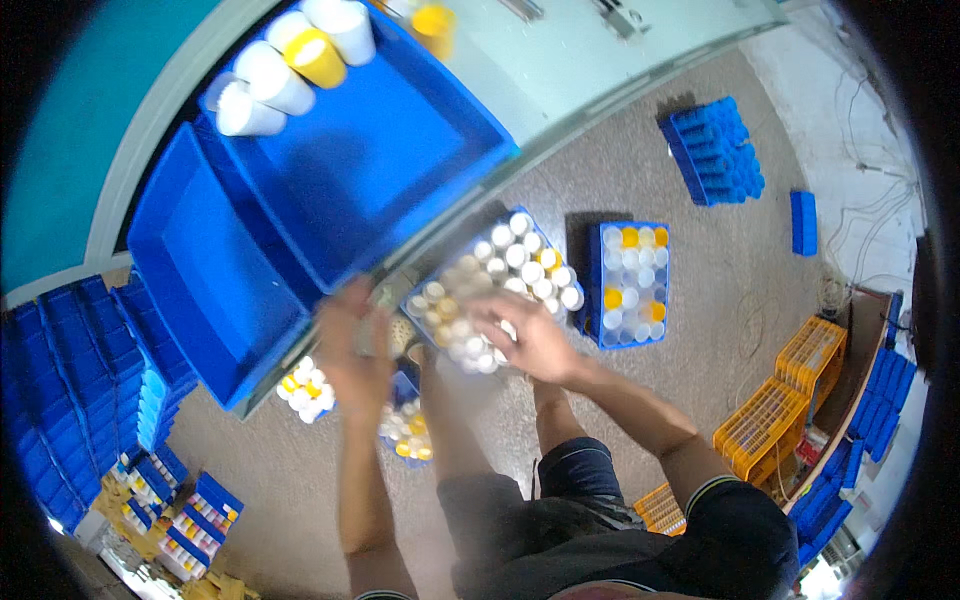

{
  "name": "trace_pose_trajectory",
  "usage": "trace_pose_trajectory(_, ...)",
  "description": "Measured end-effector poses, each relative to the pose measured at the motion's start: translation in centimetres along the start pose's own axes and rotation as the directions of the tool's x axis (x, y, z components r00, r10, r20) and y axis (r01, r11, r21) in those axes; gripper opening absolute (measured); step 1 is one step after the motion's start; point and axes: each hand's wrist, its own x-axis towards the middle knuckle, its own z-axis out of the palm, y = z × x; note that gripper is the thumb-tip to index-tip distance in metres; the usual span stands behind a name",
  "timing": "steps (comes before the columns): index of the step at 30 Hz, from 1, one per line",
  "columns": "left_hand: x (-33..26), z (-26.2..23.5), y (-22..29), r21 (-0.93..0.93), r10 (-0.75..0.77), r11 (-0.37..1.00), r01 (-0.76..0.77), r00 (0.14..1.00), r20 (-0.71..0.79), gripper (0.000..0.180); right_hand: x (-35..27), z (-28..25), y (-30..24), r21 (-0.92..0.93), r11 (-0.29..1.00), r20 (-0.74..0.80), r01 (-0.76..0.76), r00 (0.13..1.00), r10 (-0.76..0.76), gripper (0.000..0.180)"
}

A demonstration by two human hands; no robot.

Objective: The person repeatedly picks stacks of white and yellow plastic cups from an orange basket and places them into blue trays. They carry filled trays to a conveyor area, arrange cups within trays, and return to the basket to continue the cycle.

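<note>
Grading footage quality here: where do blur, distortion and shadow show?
Head view: left hand and right hand look motion-blurred; head view: the edge of the pale table bows, and the corners go black; head view: a dark shadow lies left of a blue crate of cups.

— What stands around the wide bin (390,160) on your surface (570,60)?
— A narrow bin (215,270) just left of it, and cups (272,82) at its far end.
— To its right?
— Near it, toward me, a filled crate (520,212) under my right grip (527,340). Well right of it, on the floor (590,180), a second filled crate (596,290).
— And left?
— Past the narrow bin, toward me, stacked bins (75,350).
</note>
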Motion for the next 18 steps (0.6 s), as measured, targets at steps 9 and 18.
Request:
trace_pose_trajectory(9,33.3,1.2,-14.1,0.323,0.139,0.941,-0.101,0.986,-0.097,0.041,41.4,-1.2,-6.3,-0.803,0.586,-0.105,0.105,0.944,-0.313,0.047)
trace_pose_trajectory(18,34.5,0.7,-15.5,0.257,0.010,0.966,-0.031,0.996,0.084,0.026,46.2,-0.4,-2.7,-0.804,0.590,-0.007,0.080,0.990,-0.144,0.027)
